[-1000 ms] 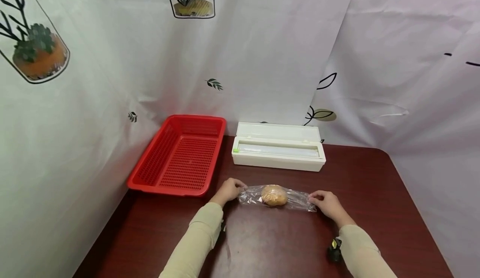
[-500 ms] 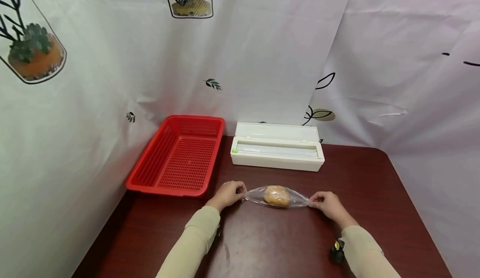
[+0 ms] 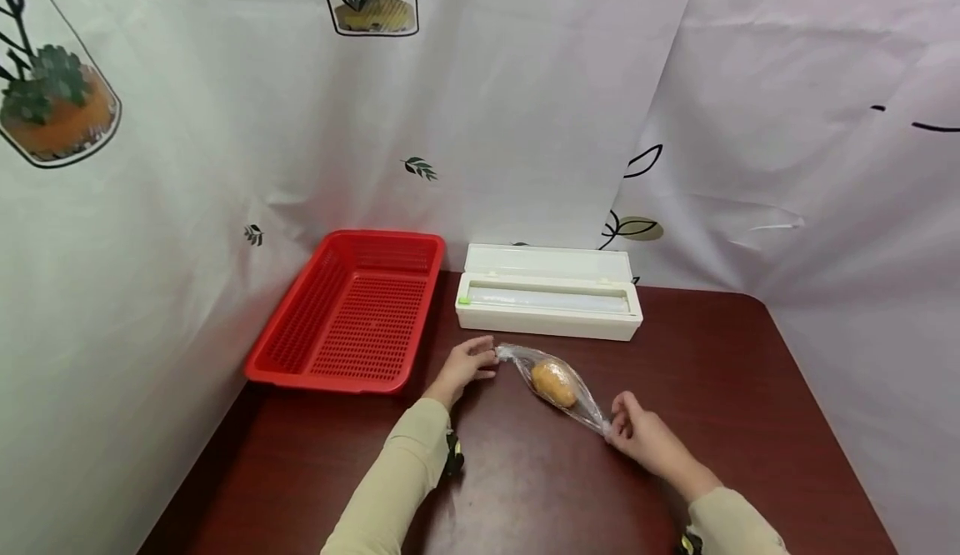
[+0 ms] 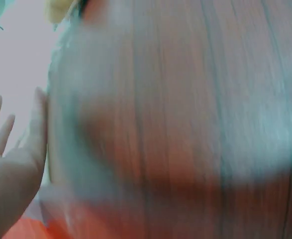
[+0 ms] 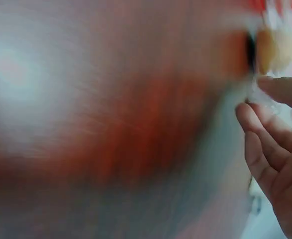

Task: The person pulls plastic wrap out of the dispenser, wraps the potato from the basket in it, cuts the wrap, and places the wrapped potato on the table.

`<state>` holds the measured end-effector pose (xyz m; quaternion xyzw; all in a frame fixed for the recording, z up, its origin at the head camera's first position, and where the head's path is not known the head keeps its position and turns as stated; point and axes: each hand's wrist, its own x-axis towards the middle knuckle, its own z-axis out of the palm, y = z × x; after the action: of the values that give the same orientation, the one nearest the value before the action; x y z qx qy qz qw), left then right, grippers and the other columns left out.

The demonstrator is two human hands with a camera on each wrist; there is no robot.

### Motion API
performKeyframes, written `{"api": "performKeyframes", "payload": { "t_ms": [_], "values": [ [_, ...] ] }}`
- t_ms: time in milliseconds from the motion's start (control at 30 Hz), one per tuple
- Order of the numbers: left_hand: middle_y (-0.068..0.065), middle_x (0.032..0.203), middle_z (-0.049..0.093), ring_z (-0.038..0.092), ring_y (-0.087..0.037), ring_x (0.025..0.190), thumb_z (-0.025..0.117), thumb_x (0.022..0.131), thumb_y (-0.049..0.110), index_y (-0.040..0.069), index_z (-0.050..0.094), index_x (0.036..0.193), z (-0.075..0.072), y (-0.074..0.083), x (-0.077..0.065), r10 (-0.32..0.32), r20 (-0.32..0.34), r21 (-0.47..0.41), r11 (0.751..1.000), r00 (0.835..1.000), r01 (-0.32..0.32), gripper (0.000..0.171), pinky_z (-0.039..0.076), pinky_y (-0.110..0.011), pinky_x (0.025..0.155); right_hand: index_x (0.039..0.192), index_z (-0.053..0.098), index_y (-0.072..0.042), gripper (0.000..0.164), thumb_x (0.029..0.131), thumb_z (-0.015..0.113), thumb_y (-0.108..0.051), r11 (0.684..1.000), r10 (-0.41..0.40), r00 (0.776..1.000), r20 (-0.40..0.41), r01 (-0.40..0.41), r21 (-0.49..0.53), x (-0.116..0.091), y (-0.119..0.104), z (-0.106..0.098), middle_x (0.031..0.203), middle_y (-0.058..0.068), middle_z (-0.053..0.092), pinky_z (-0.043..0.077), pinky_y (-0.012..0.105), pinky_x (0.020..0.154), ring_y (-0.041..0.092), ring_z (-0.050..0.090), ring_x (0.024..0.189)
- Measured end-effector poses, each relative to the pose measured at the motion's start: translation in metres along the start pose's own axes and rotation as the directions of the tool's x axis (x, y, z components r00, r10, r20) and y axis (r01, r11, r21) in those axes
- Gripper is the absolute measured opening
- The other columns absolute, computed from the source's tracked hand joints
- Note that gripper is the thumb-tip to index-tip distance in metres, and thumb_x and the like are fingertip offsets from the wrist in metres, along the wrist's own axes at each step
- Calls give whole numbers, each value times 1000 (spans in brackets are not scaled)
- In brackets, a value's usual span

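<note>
A round golden-brown bun (image 3: 553, 383), wrapped in clear plastic film (image 3: 587, 409), lies slantwise in front of me, both film ends gathered narrow. My right hand (image 3: 647, 437) pinches the nearer, right-hand end between thumb and fingers. In the right wrist view that hand (image 5: 277, 137) has the clear film at its fingertips, with the blurred bun beyond. At the farther end, my left hand (image 3: 465, 367) has its fingers spread, the tips beside the film; whether they touch is unclear. In the left wrist view the left hand's fingers (image 4: 36, 124) are extended and apart.
A red plastic basket (image 3: 412, 347) stands at the left. At the back of the brown table (image 3: 517, 488) is a white cling film box (image 3: 547, 322), its lid up, a roll inside. A printed curtain (image 3: 525, 122) hangs behind and at the left.
The film's loose ends have been gathered narrow. The wrapped bun has turned from level to slanting, its right end nearer me. My left hand's fingers have spread from their pinch; the right hand moved nearer.
</note>
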<state>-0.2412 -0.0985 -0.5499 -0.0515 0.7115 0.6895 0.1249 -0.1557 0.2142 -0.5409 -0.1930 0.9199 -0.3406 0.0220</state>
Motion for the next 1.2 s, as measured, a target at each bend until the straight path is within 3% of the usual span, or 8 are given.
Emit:
{"api": "performKeyframes", "payload": {
  "t_ms": [100,267,300,567,767,867,1000,1200],
  "values": [
    [-21,114,52,62,-30,83,63,88,17,3,51,123,5,-13,9,82,17,84,993,996,-84,39,53,-38,68,85,46,-13,34,72,77,-5,989,-137,990,23,138,-53,-8,-16,7,70,-11,47,40,20,50,0,44,59],
    [-10,87,58,58,-22,64,68,84,35,4,51,111,26,-14,-3,-24,176,269,963,984,-25,44,51,-35,55,79,51,-18,29,71,78,-13,963,-254,964,74,259,-79,-14,-42,20,71,-14,45,38,18,52,-1,44,62],
    [-12,89,58,59,-24,67,69,84,30,1,50,114,33,-2,-14,-103,190,281,959,976,46,46,52,-38,57,81,52,-18,28,71,78,-14,956,-276,957,84,282,-76,-14,-47,23,72,-14,45,38,17,52,-1,44,62],
    [-6,90,57,53,-19,75,75,77,26,3,54,118,55,-2,-30,-86,207,365,931,974,4,52,45,-32,62,95,67,-15,31,68,79,-6,898,-410,890,200,432,-84,-17,-67,40,88,-9,51,41,16,60,0,47,70],
    [-6,82,54,51,-17,73,81,71,23,1,54,108,63,-5,-29,-69,168,388,921,983,-2,51,44,-30,65,88,72,-16,21,69,80,-14,850,-506,863,16,501,-159,-13,-65,43,86,-11,48,39,13,60,-1,46,73],
    [-5,79,54,50,-16,71,80,71,17,0,54,105,64,-6,-28,-52,166,391,920,985,-18,46,42,-27,62,83,74,-14,16,69,79,-14,888,-459,877,-140,451,-88,-1,-63,37,87,-9,50,41,16,62,2,48,76],
    [-5,79,54,49,-15,69,79,72,14,-1,55,103,64,-4,-27,-49,165,397,918,985,-20,42,41,-26,61,81,73,-5,10,72,76,-4,948,-256,939,-228,291,132,24,-56,30,82,-4,57,45,21,59,4,50,73],
    [-4,80,58,52,-13,72,79,72,14,-3,59,103,66,-5,-27,-61,173,401,916,983,-14,40,43,-25,63,81,69,-3,10,76,75,-10,934,37,973,-226,47,354,47,-41,34,74,1,58,41,22,55,7,49,64]
  ]
}}
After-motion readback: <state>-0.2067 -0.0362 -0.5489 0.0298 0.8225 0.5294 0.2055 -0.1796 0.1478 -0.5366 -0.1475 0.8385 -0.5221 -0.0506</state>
